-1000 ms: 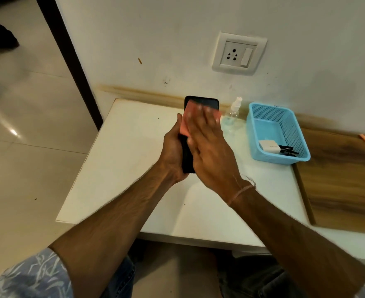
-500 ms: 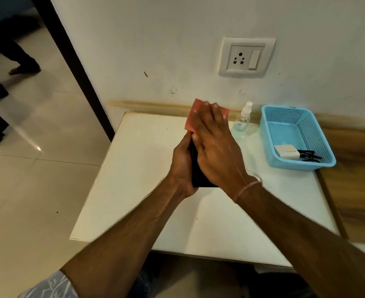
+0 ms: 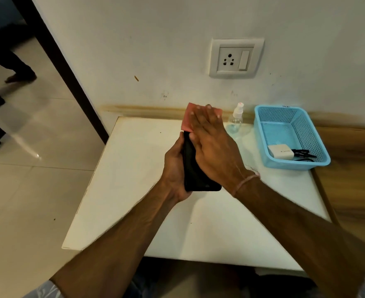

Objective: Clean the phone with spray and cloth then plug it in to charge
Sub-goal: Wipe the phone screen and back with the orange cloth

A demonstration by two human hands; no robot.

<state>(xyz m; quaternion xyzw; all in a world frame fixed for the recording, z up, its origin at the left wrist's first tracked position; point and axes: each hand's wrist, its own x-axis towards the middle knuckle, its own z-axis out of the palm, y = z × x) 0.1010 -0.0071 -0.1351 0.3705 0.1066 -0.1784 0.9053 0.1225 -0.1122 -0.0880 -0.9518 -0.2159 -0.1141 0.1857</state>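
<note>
The left hand curls round a black phone, holding it above the white table. The right hand, laid flat, presses a pink cloth onto its far end. Beyond stand a spray bottle and a blue basket.

Soft indoor light, floor tile glare, wide-angle bending, mild blur

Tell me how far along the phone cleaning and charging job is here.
Spraying seems done: the spray bottle stands untouched by the wall. In hand: the left hand holds the phone while the right hand presses the pink cloth flat on its upper end. Remaining: the charger and cable lie in the blue basket, and the wall socket is empty.
</note>
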